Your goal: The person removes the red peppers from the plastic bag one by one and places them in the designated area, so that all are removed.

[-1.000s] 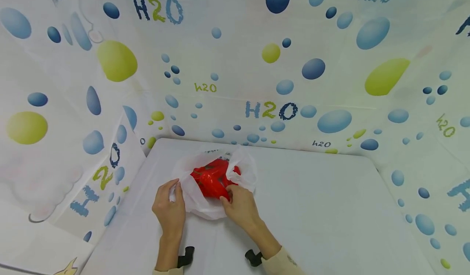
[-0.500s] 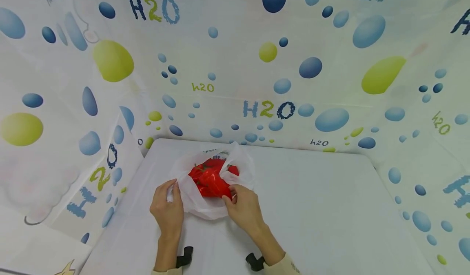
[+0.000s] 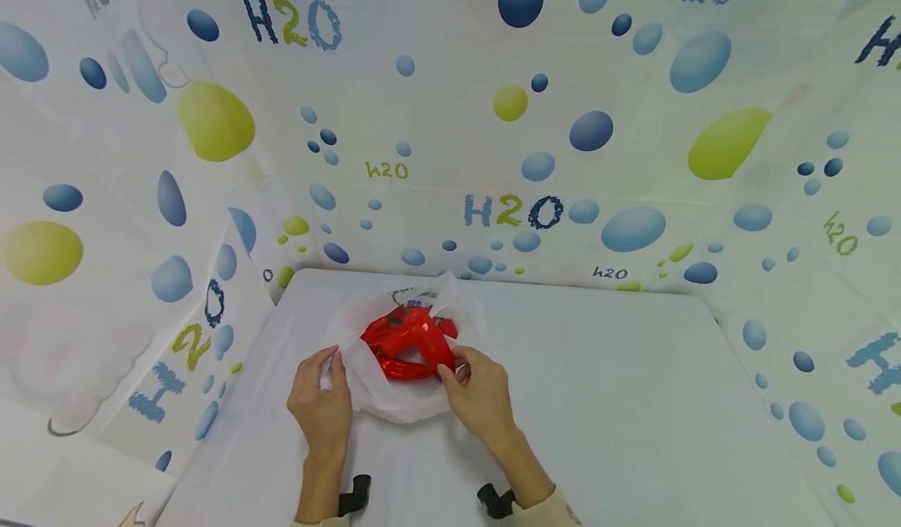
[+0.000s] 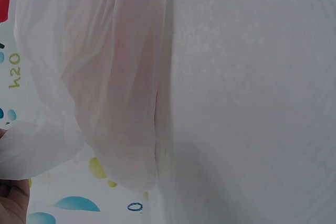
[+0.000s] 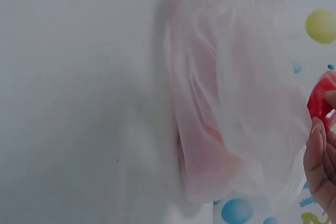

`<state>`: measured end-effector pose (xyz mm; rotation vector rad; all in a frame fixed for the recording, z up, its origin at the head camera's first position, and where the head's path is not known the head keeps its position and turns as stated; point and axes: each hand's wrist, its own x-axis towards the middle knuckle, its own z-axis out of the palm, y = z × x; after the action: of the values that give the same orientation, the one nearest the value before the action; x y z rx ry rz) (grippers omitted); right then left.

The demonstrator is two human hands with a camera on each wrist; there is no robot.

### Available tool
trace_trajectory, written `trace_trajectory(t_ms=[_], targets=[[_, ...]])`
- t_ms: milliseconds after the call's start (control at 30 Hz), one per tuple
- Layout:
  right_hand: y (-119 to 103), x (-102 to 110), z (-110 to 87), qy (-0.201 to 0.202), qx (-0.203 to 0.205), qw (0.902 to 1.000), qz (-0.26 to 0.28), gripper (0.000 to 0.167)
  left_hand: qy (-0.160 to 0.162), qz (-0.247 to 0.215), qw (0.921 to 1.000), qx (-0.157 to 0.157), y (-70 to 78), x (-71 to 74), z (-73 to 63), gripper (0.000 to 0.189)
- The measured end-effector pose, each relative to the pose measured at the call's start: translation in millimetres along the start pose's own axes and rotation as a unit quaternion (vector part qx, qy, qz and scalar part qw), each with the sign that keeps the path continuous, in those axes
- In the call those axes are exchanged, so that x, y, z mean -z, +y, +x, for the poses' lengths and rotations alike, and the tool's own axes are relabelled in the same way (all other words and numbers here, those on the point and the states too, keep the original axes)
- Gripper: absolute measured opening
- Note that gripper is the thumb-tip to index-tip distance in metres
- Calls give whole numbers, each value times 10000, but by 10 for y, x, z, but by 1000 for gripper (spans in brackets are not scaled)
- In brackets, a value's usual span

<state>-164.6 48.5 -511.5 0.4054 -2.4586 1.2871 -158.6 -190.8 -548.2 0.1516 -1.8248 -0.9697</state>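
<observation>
A thin white plastic bag (image 3: 404,403) lies with its mouth spread on the table, as the head view shows. Inside are several glossy red peppers (image 3: 404,368) with green stems. My left hand (image 3: 322,402) pinches the left edge of the bag between thumb and fingers; in the left wrist view that hand (image 4: 14,203) holds up a fold of the plastic. A large red pepper (image 3: 435,343) is pinched at its near end by my right hand (image 3: 486,394), over the bag's right side. The right wrist view catches only part of this pepper (image 5: 321,98), at the frame's edge.
The bag rests on a white table (image 3: 598,402) that stretches off to the right. Patterned sheeting (image 3: 450,120) with bubbles and lettering rises behind it and along both sides. A black wrist mount (image 3: 355,496) sits at the left wrist.
My right hand has shifted slightly right, drawing the pepper's near end up and right, so other peppers beneath show more. My left hand keeps its hold on the bag's edge.
</observation>
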Motion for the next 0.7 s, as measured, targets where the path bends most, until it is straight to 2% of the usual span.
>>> trace_trajectory(t_ms=[267, 467, 700], targets=[[100, 106, 50, 299, -34, 9995, -82, 25, 81, -142, 9999, -7, 2, -6, 2, 17], [220, 203, 88, 491, -283, 9983, -118, 24, 42, -111, 9999, -17, -4, 3, -1, 17], [380, 341, 132, 874, -379, 9953, -141, 21, -38, -148, 9999, -61, -12, -8, -2, 17]])
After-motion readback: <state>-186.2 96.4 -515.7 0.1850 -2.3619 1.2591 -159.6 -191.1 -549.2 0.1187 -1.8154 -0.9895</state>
